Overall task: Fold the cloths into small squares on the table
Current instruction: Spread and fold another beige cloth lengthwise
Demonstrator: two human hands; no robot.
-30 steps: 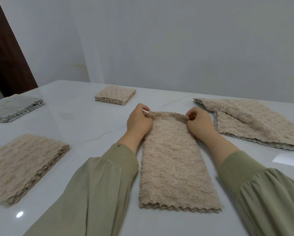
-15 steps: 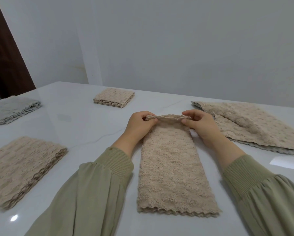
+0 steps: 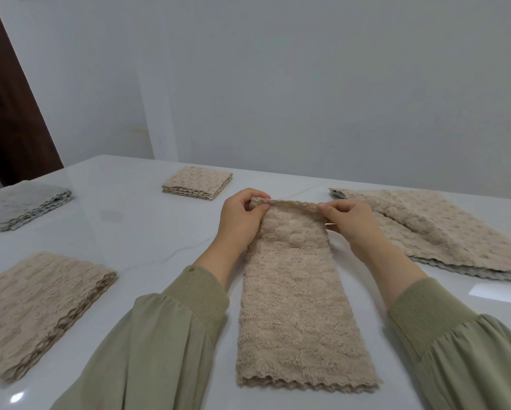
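One beige cloth (image 3: 295,306), plush and waffled, doubled into a long narrow strip. Location: flat on the white worktop (image 3: 130,232), straight ahead of the person, scalloped near end toward the body, far end raised just off the surface.

Hold: left grip (image 3: 239,223) pinches the far left corner, thumb over curled fingers. Right grip (image 3: 351,223) pinches the far right corner the same way. The hem between them sags a little.

Handling, as judged: light, limp, no stiffness of its own. The pile looks grippy rather than slick, so the layers should cling and not slide. Not fragile. Being thick, it will likely resist a sharp crease and want pressing flat once laid over. Best taken where it is now held, at the two far corners with both layers caught together, so that the end can be carried toward the near edge and matched hem to hem. A one-corner hold would probably let the strip twist.

Step, as judged: the second fold, halving the strip toward a square, is begun but not laid.

Adjacent: unfolded cloths (image 3: 440,232), heaped just right of the right grip. Far side: small folded beige stack (image 3: 198,186). Left: grey folded stack (image 3: 23,207), and nearer, a larger beige stack (image 3: 35,306). Olive sleeves (image 3: 165,335) on both forearms. Beyond: pale wall (image 3: 307,84), dark door (image 3: 8,113).
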